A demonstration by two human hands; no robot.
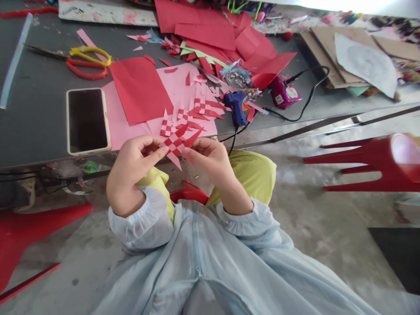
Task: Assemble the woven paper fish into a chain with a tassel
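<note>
Between my two hands, at the table's front edge, is a woven paper piece (174,143) of red and pink strips in a checkered pattern, with loose pointed strip ends. My left hand (136,159) pinches its left side between thumb and fingers. On the right side, my right hand (206,156) pinches it too, the fingertips partly hidden behind the paper. Just beyond lie more checkered woven pieces (168,127) and cut strips on pink paper sheets (126,136). A red paper sheet (141,89) rests on the pink paper behind my left hand.
Left on the dark table (39,118) are a phone (88,121), scissors (87,62) and a glue stick (15,61). A blue glue gun (236,108), its cord, and a purple box (285,92) lie right. Red paper (210,35) and cardboard (331,57) are piled behind. A red stool (377,162) stands right.
</note>
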